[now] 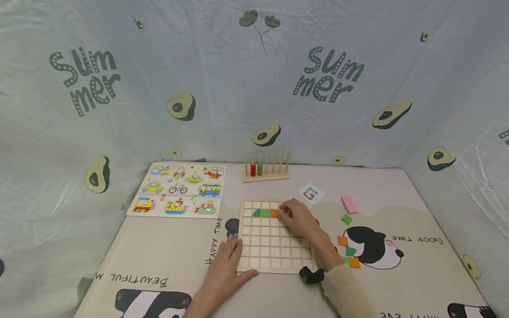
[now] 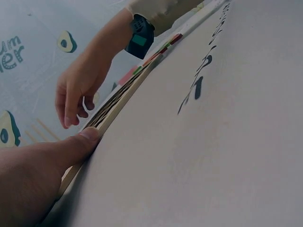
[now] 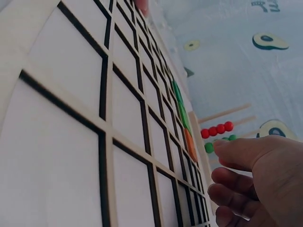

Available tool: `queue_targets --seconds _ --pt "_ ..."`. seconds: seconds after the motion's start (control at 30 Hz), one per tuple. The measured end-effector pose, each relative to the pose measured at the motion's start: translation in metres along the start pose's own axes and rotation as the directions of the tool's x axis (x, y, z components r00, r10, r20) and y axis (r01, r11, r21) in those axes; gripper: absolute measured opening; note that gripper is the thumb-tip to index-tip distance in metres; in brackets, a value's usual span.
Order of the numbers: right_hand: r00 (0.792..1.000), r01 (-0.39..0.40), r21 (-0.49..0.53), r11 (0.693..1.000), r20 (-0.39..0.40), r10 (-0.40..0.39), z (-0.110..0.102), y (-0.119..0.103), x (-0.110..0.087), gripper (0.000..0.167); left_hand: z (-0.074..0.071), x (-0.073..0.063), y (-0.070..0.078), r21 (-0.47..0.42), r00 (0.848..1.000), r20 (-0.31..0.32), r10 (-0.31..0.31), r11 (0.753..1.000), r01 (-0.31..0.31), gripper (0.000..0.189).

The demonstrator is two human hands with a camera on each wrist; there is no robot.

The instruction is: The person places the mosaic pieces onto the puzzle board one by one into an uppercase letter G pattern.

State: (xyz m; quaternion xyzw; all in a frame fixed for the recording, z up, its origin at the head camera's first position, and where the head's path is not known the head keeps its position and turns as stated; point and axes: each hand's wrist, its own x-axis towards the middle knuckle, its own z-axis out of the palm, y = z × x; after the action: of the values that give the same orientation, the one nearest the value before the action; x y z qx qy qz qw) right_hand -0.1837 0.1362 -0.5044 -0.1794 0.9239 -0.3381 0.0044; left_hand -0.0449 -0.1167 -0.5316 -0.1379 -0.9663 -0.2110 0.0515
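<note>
Orange tile [image 1: 274, 213]: seated on grid board [image 1: 274, 270], at right end of sideways row with green tiles [image 1: 265, 213]; squarish, no clear long axis. Just left of right hand [image 1: 296, 217], contact uncertain; well apart from left hand [image 1: 224, 268]. On right: loose curl of fingers, nothing visible in grip. On left: straight fingers along board's left edge.

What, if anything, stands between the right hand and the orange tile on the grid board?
Nothing visible does: in the head view the right hand is right beside the orange tile, which lies in the grid board. The bead stand sits beyond the board, not between them. Whether hand and tile touch, I cannot tell.
</note>
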Motion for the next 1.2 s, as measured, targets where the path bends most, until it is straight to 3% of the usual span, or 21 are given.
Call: queue_targets --seconds 0.3,0.63,1.2 --pt "0.999 -0.030 -0.028 0.999 -0.041 0.029 -0.018 0.006 -0.016 0.019 0.001 0.000 0.001 0.019 0.999 -0.032 0.010 1.000 -0.009 0.094" --pt "0.990 -0.117 -0.079 0.990 -0.088 0.110 -0.035 0.013 -0.041 0.025 -0.001 0.000 0.001 0.008 1.000 0.001 -0.002 1.000 0.002 0.094" --pt "0.955 -0.277 -0.077 0.958 -0.131 0.266 -0.053 0.039 -0.089 0.030 0.000 -0.001 0.001 -0.003 1.000 0.003 0.001 1.000 -0.001 0.093"
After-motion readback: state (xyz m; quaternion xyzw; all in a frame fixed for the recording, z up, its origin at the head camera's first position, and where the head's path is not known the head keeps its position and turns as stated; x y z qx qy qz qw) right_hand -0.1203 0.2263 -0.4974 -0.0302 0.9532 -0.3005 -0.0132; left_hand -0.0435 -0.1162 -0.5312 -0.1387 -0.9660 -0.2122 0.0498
